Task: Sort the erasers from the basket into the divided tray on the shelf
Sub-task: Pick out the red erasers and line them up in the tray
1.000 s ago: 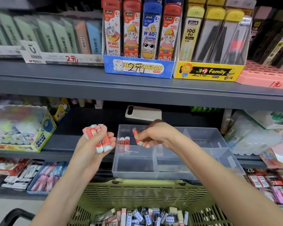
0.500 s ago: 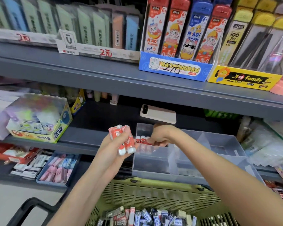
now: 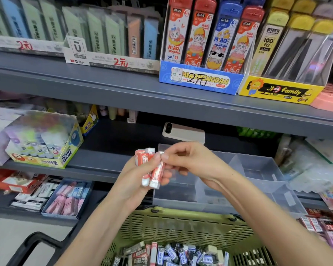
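Our left hand (image 3: 135, 183) grips red erasers (image 3: 142, 158), three countable, before one tray (image 3: 258, 169) at shelf (image 3: 104, 166) front edge. Our right hand (image 3: 186, 160) pinches rightmost eraser (image 3: 158, 172). One basket (image 3: 181, 225) below, many loose erasers (image 3: 171, 254) inside.

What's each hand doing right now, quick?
Left hand: grips a bunch of red erasers.
Right hand: pinches the top of the outermost eraser in that bunch.
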